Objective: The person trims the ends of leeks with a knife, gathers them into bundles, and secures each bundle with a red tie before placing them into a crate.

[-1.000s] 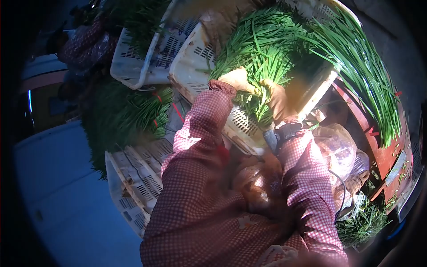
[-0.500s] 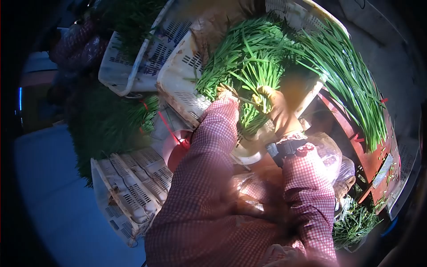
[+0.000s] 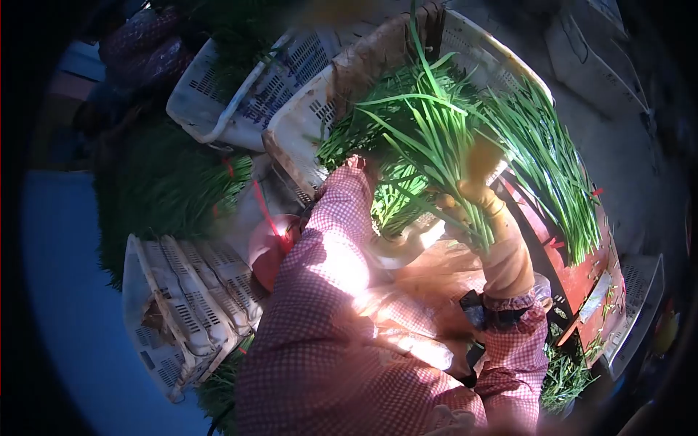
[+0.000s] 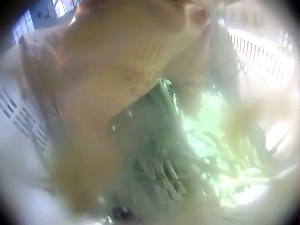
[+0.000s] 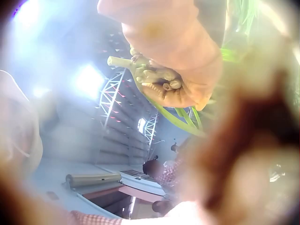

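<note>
My right hand (image 3: 478,196), in a tan glove, grips a bunch of garlic chives (image 3: 438,134) near the stem ends. The long green leaves fan upward over a white plastic crate (image 3: 291,142). In the right wrist view, pale round stem ends (image 5: 173,84) poke out of the gloved fist. My left hand (image 4: 122,61), also gloved, reaches down into the crate with its fingers spread over the loose chives (image 4: 164,173). In the head view that hand is mostly hidden beyond its sleeve (image 3: 345,192).
Tied chives (image 3: 556,178) lie on a red board (image 3: 582,291) at the right. A red pail (image 3: 267,254) stands left of the crate, with nested white crates (image 3: 193,291) nearer me. Stacked chives (image 3: 163,192) fill the left side. Another person (image 3: 145,47) is at the far left.
The right hand has drawn the bunch out of the crate toward me and to the right, its leaves now raised. The left hand has left the bunch and gone deeper into the crate.
</note>
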Demonstrator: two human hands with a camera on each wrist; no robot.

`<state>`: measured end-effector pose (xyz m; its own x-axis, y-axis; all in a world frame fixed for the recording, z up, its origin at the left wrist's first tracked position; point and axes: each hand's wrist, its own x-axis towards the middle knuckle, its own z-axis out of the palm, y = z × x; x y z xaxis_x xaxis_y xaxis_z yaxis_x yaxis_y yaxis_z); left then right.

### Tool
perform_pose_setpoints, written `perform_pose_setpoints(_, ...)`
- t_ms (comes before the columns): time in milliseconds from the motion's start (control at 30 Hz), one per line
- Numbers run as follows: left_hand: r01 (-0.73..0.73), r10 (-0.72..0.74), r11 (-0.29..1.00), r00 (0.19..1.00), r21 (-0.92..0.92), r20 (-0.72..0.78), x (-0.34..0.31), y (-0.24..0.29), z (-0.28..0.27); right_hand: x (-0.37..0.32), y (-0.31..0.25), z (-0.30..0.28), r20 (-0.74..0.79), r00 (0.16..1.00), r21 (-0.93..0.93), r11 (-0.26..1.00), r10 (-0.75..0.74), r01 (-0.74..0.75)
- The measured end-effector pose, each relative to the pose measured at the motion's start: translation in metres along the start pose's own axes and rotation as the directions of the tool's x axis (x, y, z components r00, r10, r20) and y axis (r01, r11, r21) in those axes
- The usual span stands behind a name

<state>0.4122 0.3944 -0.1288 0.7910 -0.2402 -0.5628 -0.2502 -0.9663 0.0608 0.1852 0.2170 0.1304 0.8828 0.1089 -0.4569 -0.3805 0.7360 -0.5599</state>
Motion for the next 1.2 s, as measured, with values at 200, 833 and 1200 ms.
perform_pose_setpoints(200,-0.373,0.367,0.927,0.891,0.03,-0.269,-0.038,-0.022,-0.068,-0.027,-0.008,0.036,-0.173,0.966,-0.189,0.969,-0.194,0.16)
perform_pose_setpoints(833,0.091,0.717,-0.532,0.578,-0.842,-0.39,-0.247,0.009,-0.034,-0.043,0.077,0.011,0.095,0.993,-0.631,0.775,0.069,0.006)
perform_pose_setpoints(1200,-0.113,0.533,-0.49,0.746,-0.865,-0.399,-0.281,0.009,-0.053,-0.073,0.089,0.037,0.157,0.986,-0.82,0.547,-0.063,0.166)
